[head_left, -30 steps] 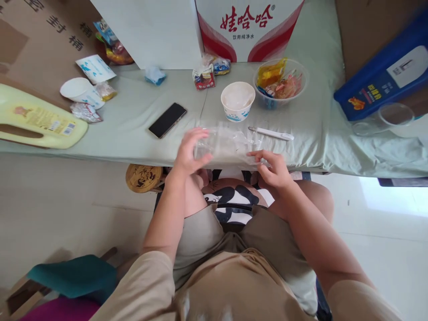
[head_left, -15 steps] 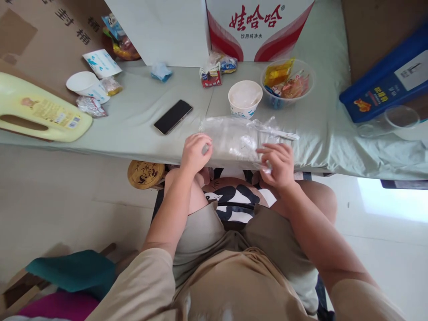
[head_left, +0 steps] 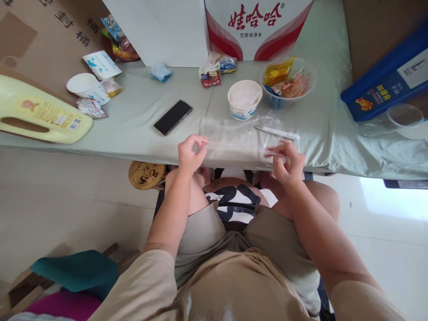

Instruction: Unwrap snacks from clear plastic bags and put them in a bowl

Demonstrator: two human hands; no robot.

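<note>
A clear plastic bag (head_left: 234, 133) lies spread near the front edge of the cloth-covered table, between my hands. My left hand (head_left: 193, 153) pinches its left edge between thumb and fingertips. At the opposite end, my right hand (head_left: 288, 164) has its fingers curled on the bag, with a bit of plastic showing between them; the fingertips are slightly blurred. A white pen-like tool (head_left: 277, 132) rests across the bag's right part, just above my right hand. Behind the bag stands a white paper cup (head_left: 244, 100) with something whitish inside.
A phone (head_left: 173, 117) lies left of the bag. Right of the cup is a clear bowl (head_left: 312, 82) of wrapped snacks. A yellow jug (head_left: 43, 109) and paper cups sit left. A blue box (head_left: 364, 96) and a tipped clear plastic cup (head_left: 406, 117) are at right.
The bag has become flatter and more stretched out. My right hand has moved right, my left hand slightly left. The white pen-like tool now shows more plainly.
</note>
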